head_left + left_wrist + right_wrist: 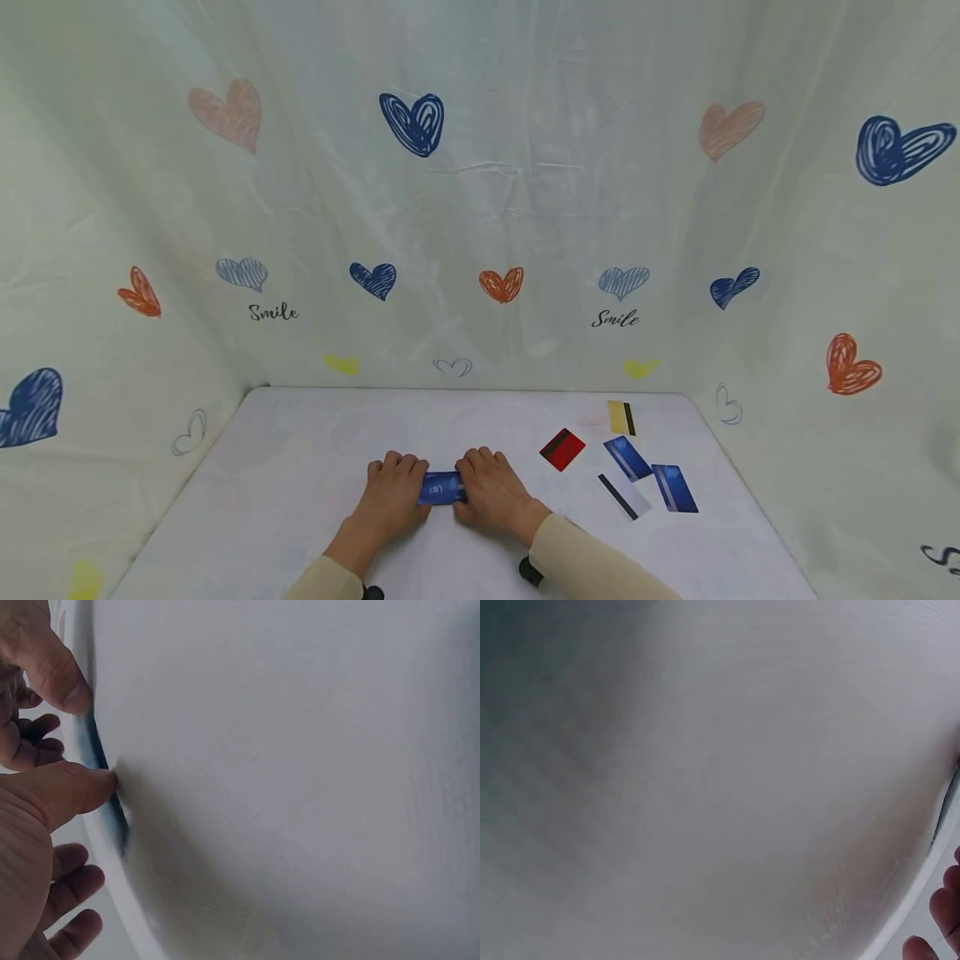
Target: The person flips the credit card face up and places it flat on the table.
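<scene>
Two hands grip opposite ends of a small blue rectangular card with pale lettering (441, 490) over the near middle of a white tabletop (300, 450).
The left hand (396, 492) pinches the card's left end, its thumb at the near edge; the right hand (491, 492) grasps the right end, and whether the card touches the table I cannot tell. To the right, apart from the hands, lie a red card with a dark stripe (567, 453), a yellow card with a black stripe (617, 417), a white card with a black stripe (634, 495), and two blue cards with silvery stripes, the upper one (632, 457) just beside the lower one (678, 487).
</scene>
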The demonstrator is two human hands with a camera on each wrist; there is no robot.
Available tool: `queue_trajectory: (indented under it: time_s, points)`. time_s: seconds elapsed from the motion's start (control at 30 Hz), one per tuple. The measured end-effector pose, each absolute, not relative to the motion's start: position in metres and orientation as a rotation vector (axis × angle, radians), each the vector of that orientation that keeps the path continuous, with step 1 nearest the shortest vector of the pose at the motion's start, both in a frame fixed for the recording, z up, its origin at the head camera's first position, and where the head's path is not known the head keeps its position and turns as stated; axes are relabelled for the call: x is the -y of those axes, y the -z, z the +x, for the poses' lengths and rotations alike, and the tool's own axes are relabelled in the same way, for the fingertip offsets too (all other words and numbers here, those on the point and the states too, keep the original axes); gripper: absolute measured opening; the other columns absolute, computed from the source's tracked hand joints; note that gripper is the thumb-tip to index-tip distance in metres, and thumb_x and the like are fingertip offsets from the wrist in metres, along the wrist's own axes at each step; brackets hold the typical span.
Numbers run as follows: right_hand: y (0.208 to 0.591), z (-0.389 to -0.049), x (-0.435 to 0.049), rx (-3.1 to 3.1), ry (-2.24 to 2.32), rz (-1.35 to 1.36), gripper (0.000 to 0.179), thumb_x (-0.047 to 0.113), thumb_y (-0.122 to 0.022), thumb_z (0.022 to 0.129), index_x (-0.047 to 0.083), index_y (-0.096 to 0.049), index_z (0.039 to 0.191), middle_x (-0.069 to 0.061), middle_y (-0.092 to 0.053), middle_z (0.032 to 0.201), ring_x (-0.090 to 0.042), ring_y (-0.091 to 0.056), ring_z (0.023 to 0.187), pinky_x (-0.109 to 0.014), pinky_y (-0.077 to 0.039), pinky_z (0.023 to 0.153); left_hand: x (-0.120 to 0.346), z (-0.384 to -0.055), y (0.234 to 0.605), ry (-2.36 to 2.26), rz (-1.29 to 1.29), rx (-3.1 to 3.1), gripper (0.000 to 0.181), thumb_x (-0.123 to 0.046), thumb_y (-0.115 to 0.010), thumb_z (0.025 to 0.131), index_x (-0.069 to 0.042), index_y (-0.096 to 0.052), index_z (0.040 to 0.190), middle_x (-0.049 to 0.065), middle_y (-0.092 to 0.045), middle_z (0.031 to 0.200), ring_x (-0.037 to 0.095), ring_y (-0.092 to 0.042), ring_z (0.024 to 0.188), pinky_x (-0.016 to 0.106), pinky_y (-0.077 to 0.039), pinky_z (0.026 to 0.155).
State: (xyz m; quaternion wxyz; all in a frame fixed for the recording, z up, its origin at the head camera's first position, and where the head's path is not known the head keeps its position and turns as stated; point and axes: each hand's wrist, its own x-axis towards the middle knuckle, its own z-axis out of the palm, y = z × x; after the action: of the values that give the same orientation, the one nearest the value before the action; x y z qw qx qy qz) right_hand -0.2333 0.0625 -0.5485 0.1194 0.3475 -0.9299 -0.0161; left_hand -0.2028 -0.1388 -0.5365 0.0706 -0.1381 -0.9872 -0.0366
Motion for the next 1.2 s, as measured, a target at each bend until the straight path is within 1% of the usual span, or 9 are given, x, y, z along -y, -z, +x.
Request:
queue_trajectory:
  time_s: [0.1,0.2,0.37,0.53,0.6,0.67,0.87,1.0,1.2]
  points:
    - [0.547,-0.231,-0.062,2.718,0.045,0.991,0.054,0.052,-0.068,0.082,0.013,-0.059,0.119,0.002,-0.058,0.109,-0.014,-0.049,0.094,-0.03,-0.042,0.075,0.135,-0.199,0.534,0.124,-0.414,3.017,0.066,-0.039,-0.08,0.075,-0.006,-0.058,0.128,0.01,-0.062,0.123,0.032,-0.051,0.117,0.058,-0.04,0.096]
    - [0.544,-0.225,-0.062,2.747,0.03,0.963,0.051,0.047,-0.068,0.083,0.012,-0.06,0.119,0.001,-0.06,0.112,-0.015,-0.052,0.098,-0.033,-0.046,0.078,0.131,-0.191,0.533,0.116,-0.461,3.05,0.069,-0.041,-0.077,0.077,-0.002,-0.056,0.13,0.013,-0.06,0.127,0.034,-0.051,0.122,0.059,-0.039,0.1]
    - [0.54,-0.211,-0.067,2.806,0.035,1.023,0.05,0.042,-0.066,0.087,0.013,-0.059,0.127,0.0,-0.06,0.125,-0.017,-0.055,0.114,-0.039,-0.049,0.093,0.125,-0.172,0.535,0.127,-0.577,3.093,0.068,-0.042,-0.072,0.083,0.001,-0.054,0.132,0.017,-0.055,0.135,0.036,-0.048,0.129,0.059,-0.04,0.104]
    - [0.539,-0.201,-0.076,2.827,0.106,1.116,0.055,0.045,-0.063,0.09,0.015,-0.055,0.135,0.0,-0.055,0.139,-0.019,-0.05,0.129,-0.046,-0.043,0.105,0.121,-0.158,0.534,0.263,-0.673,3.219,0.074,-0.055,-0.058,0.091,-0.002,-0.047,0.142,0.017,-0.044,0.15,0.037,-0.038,0.14,0.059,-0.034,0.109]
    - [0.54,-0.198,-0.079,2.831,0.134,1.147,0.056,0.045,-0.061,0.091,0.015,-0.054,0.137,0.001,-0.053,0.142,-0.019,-0.047,0.133,-0.049,-0.041,0.108,0.119,-0.156,0.534,0.306,-0.68,3.275,0.078,-0.061,-0.052,0.092,-0.005,-0.044,0.145,0.015,-0.039,0.154,0.036,-0.034,0.143,0.06,-0.031,0.111]
    - [0.541,-0.197,-0.081,2.838,0.156,1.182,0.056,0.046,-0.058,0.093,0.015,-0.052,0.14,0.001,-0.051,0.145,-0.019,-0.044,0.137,-0.052,-0.039,0.109,0.119,-0.154,0.535,0.31,-0.672,3.309,0.079,-0.064,-0.049,0.092,-0.006,-0.043,0.146,0.014,-0.037,0.155,0.034,-0.032,0.145,0.061,-0.029,0.112]
    - [0.542,-0.198,-0.07,2.819,0.188,1.241,0.051,0.045,-0.051,0.097,0.017,-0.051,0.14,0.004,-0.049,0.147,-0.019,-0.04,0.141,-0.056,-0.037,0.109,0.131,-0.157,0.538,0.299,-0.645,3.281,0.083,-0.066,-0.046,0.091,-0.003,-0.043,0.145,0.017,-0.036,0.155,0.036,-0.032,0.144,0.061,-0.027,0.113]
    - [0.541,-0.204,-0.054,2.81,0.208,1.25,0.052,0.046,-0.048,0.098,0.017,-0.049,0.142,0.003,-0.047,0.149,-0.019,-0.039,0.142,-0.056,-0.037,0.11,0.145,-0.161,0.537,0.36,-0.602,3.249,0.08,-0.062,-0.049,0.092,0.001,-0.045,0.143,0.02,-0.037,0.153,0.038,-0.033,0.144,0.06,-0.027,0.113]
    - [0.537,-0.213,-0.027,2.892,0.176,1.235,0.053,0.047,-0.045,0.1,0.019,-0.045,0.146,0.005,-0.042,0.153,-0.016,-0.034,0.145,-0.054,-0.034,0.112,0.167,-0.17,0.536,0.439,-0.494,3.264,0.08,-0.061,-0.05,0.093,0.002,-0.044,0.143,0.02,-0.036,0.154,0.038,-0.031,0.145,0.057,-0.027,0.115]
